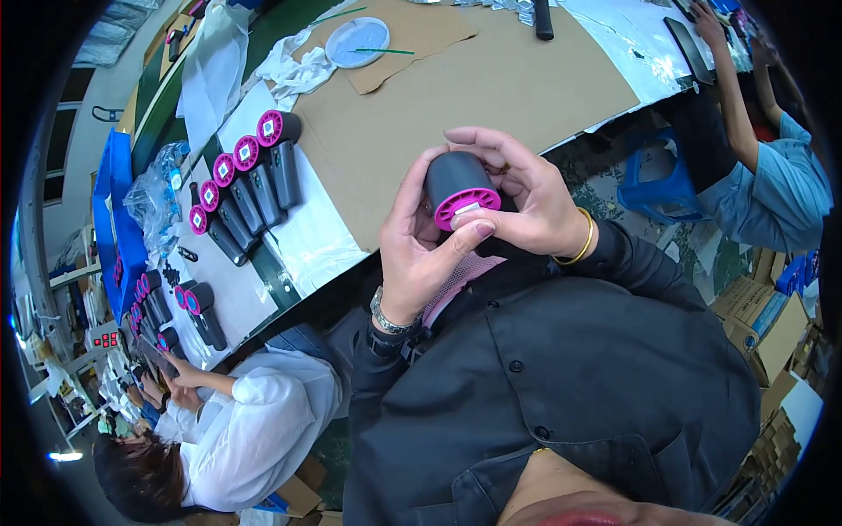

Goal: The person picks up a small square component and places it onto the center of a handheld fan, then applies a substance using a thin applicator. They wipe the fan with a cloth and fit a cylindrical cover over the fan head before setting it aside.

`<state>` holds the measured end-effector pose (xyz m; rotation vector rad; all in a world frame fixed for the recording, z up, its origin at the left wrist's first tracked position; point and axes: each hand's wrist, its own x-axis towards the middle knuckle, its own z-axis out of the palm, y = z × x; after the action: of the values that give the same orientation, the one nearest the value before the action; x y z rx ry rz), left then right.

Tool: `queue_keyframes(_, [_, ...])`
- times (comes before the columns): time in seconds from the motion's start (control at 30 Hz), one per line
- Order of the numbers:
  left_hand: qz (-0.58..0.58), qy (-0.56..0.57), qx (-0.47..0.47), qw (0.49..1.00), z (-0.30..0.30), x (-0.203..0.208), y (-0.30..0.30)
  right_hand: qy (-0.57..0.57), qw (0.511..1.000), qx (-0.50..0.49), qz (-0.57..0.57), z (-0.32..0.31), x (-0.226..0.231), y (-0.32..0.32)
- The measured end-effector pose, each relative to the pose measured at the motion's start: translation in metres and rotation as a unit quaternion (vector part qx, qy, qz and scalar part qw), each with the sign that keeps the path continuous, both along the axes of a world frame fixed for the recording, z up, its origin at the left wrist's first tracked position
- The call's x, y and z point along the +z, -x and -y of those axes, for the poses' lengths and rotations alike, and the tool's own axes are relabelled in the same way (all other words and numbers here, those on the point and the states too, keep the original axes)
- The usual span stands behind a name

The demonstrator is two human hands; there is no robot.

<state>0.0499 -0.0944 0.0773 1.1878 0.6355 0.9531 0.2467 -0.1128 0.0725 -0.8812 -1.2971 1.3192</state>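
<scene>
Both my hands hold a dark grey hair dryer (pixel 453 175) with a magenta slotted ring at its end, tilted toward me above the table's near edge. My left hand (pixel 414 232) wraps round its left side, thumb stretched across to the magenta end. On the other side, my right hand (pixel 531 197) curls its fingers about the body. Its thumb presses near a small white piece (pixel 467 209) at the ring's middle. The handle is hidden behind my hands.
Left of me lies a row of similar hair dryers (pixel 279 175). Brown cardboard (pixel 421 96) covers the table, with a round white lid (pixel 357 42) at its far side. A person in white (pixel 263 412) works at left, another in blue (pixel 763 193) at right, near a blue stool (pixel 651 188).
</scene>
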Motion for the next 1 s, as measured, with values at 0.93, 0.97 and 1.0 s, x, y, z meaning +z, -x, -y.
queue_keyframes(0.93, [-0.087, 0.014, -0.042, 0.995, -0.005, -0.026, -0.003, 0.104, 0.993, 0.020, -0.052, -0.005, -0.010, -0.007])
queue_keyframes(0.97, [-0.089, 0.012, -0.039, 0.995, -0.004, -0.024, -0.003, 0.108, 0.993, 0.021, -0.047, -0.005, -0.011, -0.009])
queue_keyframes(1.0, [-0.091, 0.010, -0.036, 0.995, -0.004, -0.020, -0.003, 0.113, 0.993, 0.022, -0.041, -0.005, -0.011, -0.010])
